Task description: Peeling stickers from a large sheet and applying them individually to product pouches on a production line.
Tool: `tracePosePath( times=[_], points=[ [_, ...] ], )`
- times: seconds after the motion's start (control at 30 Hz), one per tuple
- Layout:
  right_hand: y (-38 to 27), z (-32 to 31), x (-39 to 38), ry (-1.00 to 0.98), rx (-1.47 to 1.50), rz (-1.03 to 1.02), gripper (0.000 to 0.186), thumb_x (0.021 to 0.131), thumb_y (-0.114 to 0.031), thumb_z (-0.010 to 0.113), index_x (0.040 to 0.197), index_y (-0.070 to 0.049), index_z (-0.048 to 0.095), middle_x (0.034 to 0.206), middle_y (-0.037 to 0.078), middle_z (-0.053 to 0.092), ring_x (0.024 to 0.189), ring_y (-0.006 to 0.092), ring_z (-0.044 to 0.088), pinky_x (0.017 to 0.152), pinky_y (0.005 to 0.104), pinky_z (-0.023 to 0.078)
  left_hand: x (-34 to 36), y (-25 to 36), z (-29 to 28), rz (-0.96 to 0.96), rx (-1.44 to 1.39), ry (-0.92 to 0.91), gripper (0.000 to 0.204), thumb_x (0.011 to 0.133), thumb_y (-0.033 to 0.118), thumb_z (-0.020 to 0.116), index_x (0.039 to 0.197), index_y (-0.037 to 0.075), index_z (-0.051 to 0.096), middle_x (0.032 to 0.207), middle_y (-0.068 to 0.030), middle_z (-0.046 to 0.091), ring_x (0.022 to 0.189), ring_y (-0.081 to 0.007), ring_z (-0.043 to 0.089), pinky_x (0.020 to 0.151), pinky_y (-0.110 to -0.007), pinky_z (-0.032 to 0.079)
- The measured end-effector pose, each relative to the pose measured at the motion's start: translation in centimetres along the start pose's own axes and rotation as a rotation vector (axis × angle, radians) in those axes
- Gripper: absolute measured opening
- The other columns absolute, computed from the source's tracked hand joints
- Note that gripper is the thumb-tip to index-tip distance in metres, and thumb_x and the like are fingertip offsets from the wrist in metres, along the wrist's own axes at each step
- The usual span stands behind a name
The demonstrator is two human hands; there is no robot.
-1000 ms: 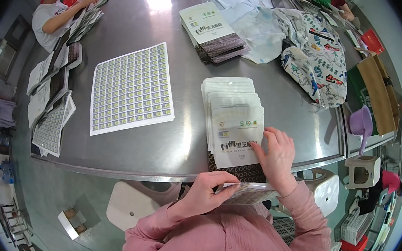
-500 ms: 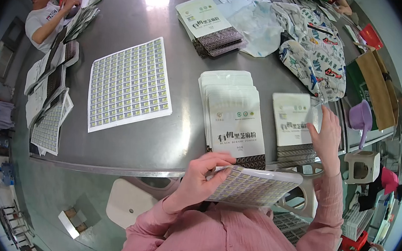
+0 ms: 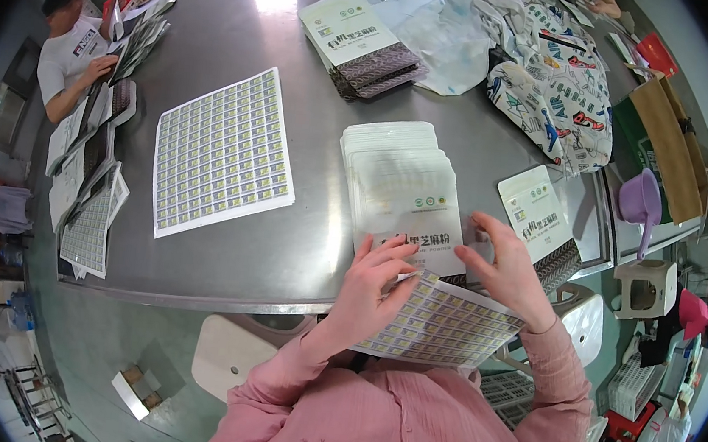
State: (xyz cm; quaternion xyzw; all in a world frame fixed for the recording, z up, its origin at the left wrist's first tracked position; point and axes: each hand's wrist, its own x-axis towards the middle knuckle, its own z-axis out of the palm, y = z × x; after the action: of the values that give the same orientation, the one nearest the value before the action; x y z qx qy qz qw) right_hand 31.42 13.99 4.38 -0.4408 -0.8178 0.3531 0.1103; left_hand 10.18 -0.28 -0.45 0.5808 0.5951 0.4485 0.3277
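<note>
Overlapping the sticker sheet (image 3: 451,324) at the surface's (image 3: 196,270) near edge, your left hand (image 3: 377,296) has fingers slightly parted, hold unclear; your right hand (image 3: 507,266), fingers spread, gripping nothing visible, is beside the pouch stack (image 3: 405,179). Another pouch pile (image 3: 351,29) lies farther.

One left hand (image 3: 370,298) and one right hand (image 3: 510,268) are showing at center. Pouches are lying in two stacks (image 3: 401,174), center and upper center, with one more pouch (image 3: 536,211) facing up at right; a left-edge heap (image 3: 92,123) is overlapping too closely to count. At least three sticker sheets (image 3: 442,325) are showing: left of center, lower center, left edge. Three pale seats (image 3: 226,358), one purple scoop (image 3: 639,197) and one small box (image 3: 137,392) are rounding out the tally.
</note>
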Motion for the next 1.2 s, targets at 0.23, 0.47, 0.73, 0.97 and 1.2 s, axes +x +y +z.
tracePosePath(
  times=[0.23,0.47,0.73,0.97,1.2],
  points=[
    [-1.5,0.9,0.0,0.190,-0.107,-0.257,0.051,0.091,-0.020,0.082,0.134,0.002,0.064,0.138,0.022,0.065,0.126,0.0396,0.062,0.104,0.0445,0.052,0.0,0.5,0.0,-0.027,-0.162,0.052,0.016,0.100,0.007,0.068,0.112,-0.003,0.073,0.133,-0.0163,0.074,0.130,-0.0291,0.067,0.119,-0.048,0.041],
    [-5.1,2.0,-2.4,0.153,0.101,-0.353,0.027,0.085,-0.005,0.084,0.110,-0.002,0.075,0.123,0.014,0.073,0.117,0.0340,0.066,0.097,0.0438,0.055,-0.3,1.6,-1.5,-0.208,-0.385,-0.024,0.030,0.112,0.008,0.051,0.134,-0.004,0.068,0.119,-0.0054,0.075,0.101,-0.0070,0.064,0.088,-0.023,0.052],
    [-5.2,3.3,-2.1,0.275,0.179,-0.318,0.015,0.086,-0.001,0.081,0.099,-0.001,0.073,0.109,0.012,0.076,0.104,0.0296,0.072,0.086,0.0395,0.057,-1.1,1.7,-0.6,-0.230,-0.403,0.108,0.027,0.112,0.009,0.053,0.127,-0.004,0.071,0.118,-0.0080,0.077,0.113,-0.0146,0.069,0.096,-0.028,0.053],
    [-6.5,1.2,5.9,-0.316,0.268,0.058,0.013,0.096,-0.007,0.070,0.098,0.006,0.072,0.080,0.015,0.077,0.069,0.0176,0.074,0.067,0.0342,0.057,-1.9,0.9,0.0,-0.022,-0.048,0.217,0.018,0.102,0.008,0.063,0.107,-0.005,0.075,0.121,-0.0178,0.077,0.126,-0.0400,0.068,0.117,-0.055,0.043],
    [-6.6,3.6,10.5,-0.496,0.192,0.117,0.019,0.096,-0.013,0.077,0.097,0.006,0.073,0.080,0.008,0.076,0.069,0.0122,0.073,0.062,0.0274,0.060,-1.9,0.2,0.1,0.014,-0.016,0.212,0.016,0.100,0.008,0.065,0.105,-0.004,0.074,0.119,-0.0171,0.077,0.123,-0.0387,0.069,0.115,-0.055,0.045]
  ],
)
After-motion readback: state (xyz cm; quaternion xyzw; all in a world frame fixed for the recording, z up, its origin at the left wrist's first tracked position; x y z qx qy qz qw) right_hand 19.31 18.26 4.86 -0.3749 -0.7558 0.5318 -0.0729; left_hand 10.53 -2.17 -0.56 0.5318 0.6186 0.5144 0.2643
